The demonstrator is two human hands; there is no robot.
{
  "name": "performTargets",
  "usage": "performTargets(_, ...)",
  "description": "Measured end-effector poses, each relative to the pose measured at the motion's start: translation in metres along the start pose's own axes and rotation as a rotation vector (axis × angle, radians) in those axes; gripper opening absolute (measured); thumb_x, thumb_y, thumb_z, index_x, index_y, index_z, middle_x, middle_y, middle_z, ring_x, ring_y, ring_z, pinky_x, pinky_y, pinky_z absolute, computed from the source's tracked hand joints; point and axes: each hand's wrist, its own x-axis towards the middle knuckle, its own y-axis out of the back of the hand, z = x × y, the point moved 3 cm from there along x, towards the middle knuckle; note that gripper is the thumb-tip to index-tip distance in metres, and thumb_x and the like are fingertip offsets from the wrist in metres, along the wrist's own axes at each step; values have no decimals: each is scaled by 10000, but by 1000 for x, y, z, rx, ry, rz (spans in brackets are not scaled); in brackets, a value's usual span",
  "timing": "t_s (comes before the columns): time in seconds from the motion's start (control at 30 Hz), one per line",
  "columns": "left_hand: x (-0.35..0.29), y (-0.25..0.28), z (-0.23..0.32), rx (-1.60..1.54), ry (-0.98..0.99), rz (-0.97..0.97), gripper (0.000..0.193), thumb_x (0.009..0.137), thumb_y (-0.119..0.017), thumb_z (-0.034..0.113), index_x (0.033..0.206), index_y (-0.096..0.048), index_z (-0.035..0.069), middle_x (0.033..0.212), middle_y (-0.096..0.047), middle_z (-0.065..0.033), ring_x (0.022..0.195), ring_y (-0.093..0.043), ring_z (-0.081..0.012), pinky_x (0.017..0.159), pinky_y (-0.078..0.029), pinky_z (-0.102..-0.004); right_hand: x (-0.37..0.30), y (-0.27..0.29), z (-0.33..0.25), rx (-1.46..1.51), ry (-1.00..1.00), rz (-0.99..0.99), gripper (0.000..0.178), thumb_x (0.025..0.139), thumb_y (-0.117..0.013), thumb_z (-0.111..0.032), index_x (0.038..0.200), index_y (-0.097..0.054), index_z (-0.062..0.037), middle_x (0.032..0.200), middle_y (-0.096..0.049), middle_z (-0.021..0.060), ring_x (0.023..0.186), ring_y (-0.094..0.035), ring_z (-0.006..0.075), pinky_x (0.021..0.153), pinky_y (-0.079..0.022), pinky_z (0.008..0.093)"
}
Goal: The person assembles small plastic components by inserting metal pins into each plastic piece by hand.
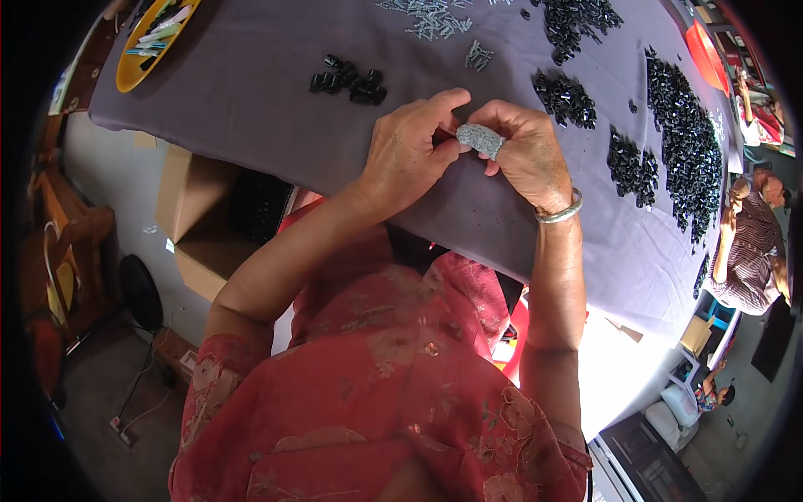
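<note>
Grey and speckled, the small piece (480,141) sits at upper centre between your hands, probably light and soft, best pinched by its ends. Your right hand (531,155) curls against it; your left hand (408,151) bends half-open beside it; what either grips, I cannot tell.

Your top (360,385) is red with pinkish flowers. The tabletop (251,100) is plain greyish purple. At one o'clock you have a speckled grey item (481,140); at eleven, black parts (365,88); at twelve, silvery screws (439,23); at ten, a yellow tray (130,79); at two, a red basin (707,57).
</note>
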Motion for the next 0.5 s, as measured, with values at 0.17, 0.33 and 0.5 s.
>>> performTargets(0.17,0,0,-3,-3,-11,27,479,726,-740,38,1176,-577,70,804,-665,-92,721,-658,-258,647,-528,-358,5,1,0,40,-19,-8,37,844,-656,-12,857,-625,-29,736,-623,3,604,-544,44,458,-452,182)
performTargets(0.33,1,7,1,-93,-1,-16,523,722,-741,-29,1214,-580,48,844,-692,-52,730,-636,-120,674,-518,-261,8,2,4,23,-40,-41,70,841,-668,-23,835,-600,-37,729,-615,1,605,-548,46,458,-460,186)
performTargets(0.5,2,6,1,-61,40,-29,504,715,-740,-40,1189,-593,47,836,-690,-58,709,-626,-115,655,-508,-255,8,1,4,16,-52,-64,92,839,-673,-21,811,-587,-40,725,-614,1,608,-551,46,471,-473,189)
